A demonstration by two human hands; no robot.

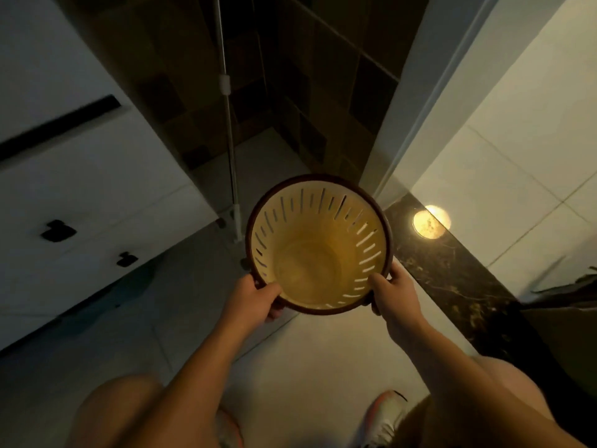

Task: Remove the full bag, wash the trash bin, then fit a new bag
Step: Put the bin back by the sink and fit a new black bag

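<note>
2 hands, left (pixel 258 300) and right (pixel 392 294), grip 1 empty slotted trash bin (pixel 318 245) by its rim.

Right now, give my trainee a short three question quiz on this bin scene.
1. True or false: a bag lines the trash bin.
2. Which hands hold the bin's rim? A: left hand only. B: right hand only. C: both.
3. Fill in: the slots in the bin's wall run ____ the rim.

Key: 1 false, the inside is bare. 2 C, one hand at each side of the near rim. 3 all around.
</note>
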